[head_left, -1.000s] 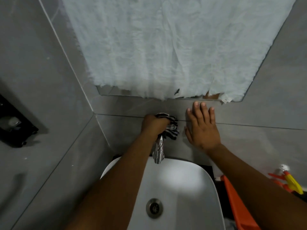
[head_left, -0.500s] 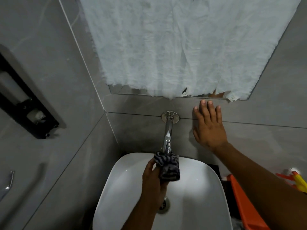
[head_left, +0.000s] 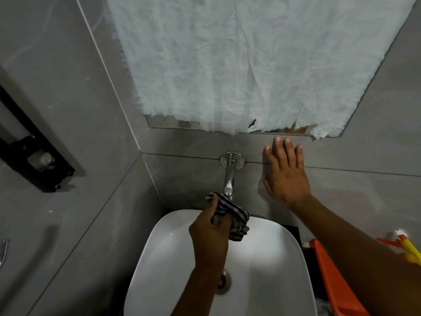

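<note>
Head view. Left grip [head_left: 209, 236] curled round striped cloth [head_left: 235, 215], bunched over the outer tip of the tap spout [head_left: 229, 176], above the back rim of the basin [head_left: 273, 258]. Spout's long axis runs from wall flange [head_left: 232, 158] out toward me. Bare chrome lies wall-ward of the cloth, so I judge the next wipe follows that axis. Right grip [head_left: 284, 176] flat, fingers straight, pressed on tile beside the flange.

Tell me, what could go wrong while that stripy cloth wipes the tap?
1. The left hand grips the stripy cloth at the tap's tip, over the basin; the cloth might slip and drop toward the drain.
2. The right hand presses flat on the smooth wall tile; leaning could make it slide.
3. Its fingertips lie just below the torn white sheet and could snag it.
</note>
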`<action>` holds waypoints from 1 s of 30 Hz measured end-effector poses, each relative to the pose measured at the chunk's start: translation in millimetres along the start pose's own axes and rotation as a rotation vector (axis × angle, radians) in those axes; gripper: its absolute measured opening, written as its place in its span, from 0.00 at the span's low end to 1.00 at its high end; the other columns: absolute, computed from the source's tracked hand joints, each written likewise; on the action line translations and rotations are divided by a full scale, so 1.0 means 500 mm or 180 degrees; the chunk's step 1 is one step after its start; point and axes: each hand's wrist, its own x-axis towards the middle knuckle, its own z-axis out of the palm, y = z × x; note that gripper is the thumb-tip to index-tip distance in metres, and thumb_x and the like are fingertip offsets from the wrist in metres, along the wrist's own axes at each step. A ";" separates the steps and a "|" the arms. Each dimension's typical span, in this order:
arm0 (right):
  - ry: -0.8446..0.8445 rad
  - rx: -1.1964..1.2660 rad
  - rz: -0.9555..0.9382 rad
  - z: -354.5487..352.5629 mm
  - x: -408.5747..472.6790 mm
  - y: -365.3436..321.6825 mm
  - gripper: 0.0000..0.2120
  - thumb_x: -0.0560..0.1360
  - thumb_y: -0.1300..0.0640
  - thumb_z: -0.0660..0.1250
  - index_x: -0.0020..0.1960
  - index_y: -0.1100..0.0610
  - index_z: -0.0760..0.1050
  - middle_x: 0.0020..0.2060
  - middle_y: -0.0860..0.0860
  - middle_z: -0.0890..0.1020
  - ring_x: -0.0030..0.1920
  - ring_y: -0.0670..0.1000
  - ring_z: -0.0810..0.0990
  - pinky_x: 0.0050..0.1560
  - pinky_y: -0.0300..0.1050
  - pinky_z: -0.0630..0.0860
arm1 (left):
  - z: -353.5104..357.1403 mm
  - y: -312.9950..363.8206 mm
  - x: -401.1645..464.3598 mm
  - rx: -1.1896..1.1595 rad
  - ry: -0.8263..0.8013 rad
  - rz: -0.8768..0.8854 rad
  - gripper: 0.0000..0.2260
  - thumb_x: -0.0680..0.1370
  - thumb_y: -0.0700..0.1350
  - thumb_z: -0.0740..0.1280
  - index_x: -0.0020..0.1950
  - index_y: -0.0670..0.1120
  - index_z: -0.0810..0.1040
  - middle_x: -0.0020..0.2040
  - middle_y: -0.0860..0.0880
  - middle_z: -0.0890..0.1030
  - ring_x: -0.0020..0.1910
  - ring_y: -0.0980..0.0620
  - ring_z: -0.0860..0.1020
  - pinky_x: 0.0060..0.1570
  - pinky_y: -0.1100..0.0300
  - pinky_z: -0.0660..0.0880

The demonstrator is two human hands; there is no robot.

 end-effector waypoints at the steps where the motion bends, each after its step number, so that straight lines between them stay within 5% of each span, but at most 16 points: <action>1: 0.0033 -0.0004 -0.0019 0.001 0.000 0.002 0.43 0.70 0.51 0.70 0.78 0.60 0.53 0.77 0.61 0.49 0.78 0.62 0.46 0.75 0.68 0.48 | 0.000 0.002 0.003 0.0115 0.0014 0.0053 0.25 0.74 0.40 0.74 0.71 0.46 0.75 0.63 0.45 0.83 0.56 0.55 0.81 0.47 0.81 0.73; 4: 0.0134 -0.0001 -0.0062 0.004 0.001 0.006 0.43 0.69 0.51 0.70 0.77 0.60 0.53 0.77 0.61 0.51 0.78 0.60 0.45 0.76 0.64 0.44 | 0.000 0.037 0.023 0.0571 -0.0052 0.0304 0.25 0.75 0.43 0.73 0.72 0.46 0.74 0.64 0.45 0.83 0.60 0.50 0.82 0.51 0.76 0.75; 7: 0.0233 -0.0010 -0.0040 0.010 0.002 0.009 0.42 0.69 0.51 0.71 0.77 0.61 0.56 0.76 0.62 0.53 0.78 0.60 0.43 0.76 0.62 0.41 | 0.034 0.094 0.085 0.1363 -0.0489 0.0349 0.21 0.78 0.47 0.69 0.71 0.44 0.75 0.64 0.43 0.82 0.61 0.46 0.80 0.63 0.55 0.77; 10: 0.0306 -0.0045 -0.0068 0.019 0.002 0.012 0.42 0.68 0.50 0.69 0.77 0.61 0.56 0.77 0.61 0.54 0.78 0.56 0.35 0.76 0.61 0.40 | 0.080 0.154 0.168 0.1864 -0.0523 0.0271 0.13 0.78 0.47 0.68 0.57 0.40 0.81 0.53 0.41 0.85 0.51 0.44 0.83 0.53 0.53 0.80; 12: 0.0374 -0.0088 -0.0104 0.026 0.002 0.017 0.43 0.68 0.49 0.69 0.77 0.60 0.55 0.77 0.62 0.56 0.78 0.56 0.34 0.76 0.61 0.40 | 0.093 0.161 0.223 0.1107 -0.0419 -0.0199 0.17 0.73 0.48 0.73 0.56 0.38 0.82 0.50 0.40 0.86 0.47 0.43 0.85 0.48 0.53 0.82; 14: 0.0427 -0.0134 -0.0117 0.032 0.003 0.020 0.42 0.69 0.49 0.67 0.77 0.59 0.54 0.77 0.61 0.55 0.79 0.56 0.35 0.76 0.61 0.41 | 0.089 0.149 0.251 -0.0379 -0.0670 -0.1258 0.19 0.71 0.47 0.76 0.56 0.36 0.83 0.49 0.39 0.86 0.43 0.42 0.85 0.44 0.51 0.84; 16: 0.0485 -0.0140 -0.0115 0.038 0.005 0.023 0.42 0.69 0.50 0.67 0.78 0.59 0.53 0.77 0.60 0.54 0.79 0.56 0.36 0.76 0.62 0.42 | 0.079 0.133 0.249 -0.1431 -0.1153 -0.2115 0.15 0.76 0.46 0.71 0.57 0.37 0.83 0.48 0.39 0.86 0.42 0.42 0.85 0.45 0.51 0.83; 18: 0.0500 -0.0125 -0.0104 0.044 0.003 0.020 0.43 0.68 0.50 0.67 0.78 0.59 0.52 0.77 0.60 0.53 0.79 0.57 0.35 0.76 0.62 0.41 | 0.076 0.112 0.250 -0.2005 -0.1319 -0.2376 0.15 0.80 0.47 0.64 0.58 0.37 0.82 0.47 0.40 0.86 0.44 0.44 0.85 0.48 0.51 0.81; 20: 0.0492 -0.0155 -0.0094 0.049 0.002 0.018 0.44 0.68 0.50 0.67 0.78 0.59 0.50 0.77 0.60 0.53 0.79 0.57 0.35 0.76 0.62 0.40 | 0.081 0.113 0.252 -0.1888 -0.1257 -0.2205 0.17 0.78 0.48 0.67 0.61 0.38 0.81 0.47 0.40 0.87 0.43 0.44 0.85 0.45 0.51 0.83; 23: 0.0480 -0.0191 -0.0103 0.050 0.003 0.022 0.45 0.68 0.50 0.67 0.78 0.58 0.49 0.77 0.60 0.52 0.79 0.58 0.36 0.76 0.62 0.40 | 0.116 0.128 0.244 -0.0068 -0.0504 -0.0882 0.26 0.71 0.46 0.75 0.64 0.36 0.71 0.42 0.47 0.82 0.30 0.53 0.80 0.23 0.63 0.75; 25: 0.0477 -0.0149 -0.0089 0.051 0.002 0.021 0.45 0.68 0.50 0.67 0.78 0.58 0.49 0.77 0.60 0.52 0.79 0.57 0.36 0.76 0.63 0.41 | 0.123 0.139 0.230 0.0451 -0.0520 -0.0604 0.24 0.72 0.46 0.74 0.62 0.37 0.71 0.39 0.50 0.79 0.30 0.56 0.77 0.23 0.65 0.71; 28: 0.0501 -0.0118 -0.0124 0.050 0.000 0.021 0.45 0.67 0.51 0.68 0.78 0.58 0.51 0.77 0.59 0.52 0.79 0.59 0.39 0.76 0.63 0.41 | 0.089 0.118 0.254 -0.1083 -0.1041 -0.1871 0.15 0.74 0.47 0.72 0.55 0.38 0.83 0.39 0.41 0.86 0.33 0.44 0.85 0.35 0.55 0.81; 30: 0.0509 -0.0164 -0.0163 0.046 0.002 0.022 0.44 0.67 0.51 0.69 0.78 0.59 0.54 0.77 0.59 0.53 0.79 0.62 0.46 0.76 0.63 0.41 | 0.066 0.100 0.260 -0.1944 -0.1424 -0.2497 0.16 0.79 0.48 0.63 0.56 0.38 0.82 0.42 0.39 0.88 0.38 0.42 0.87 0.41 0.50 0.83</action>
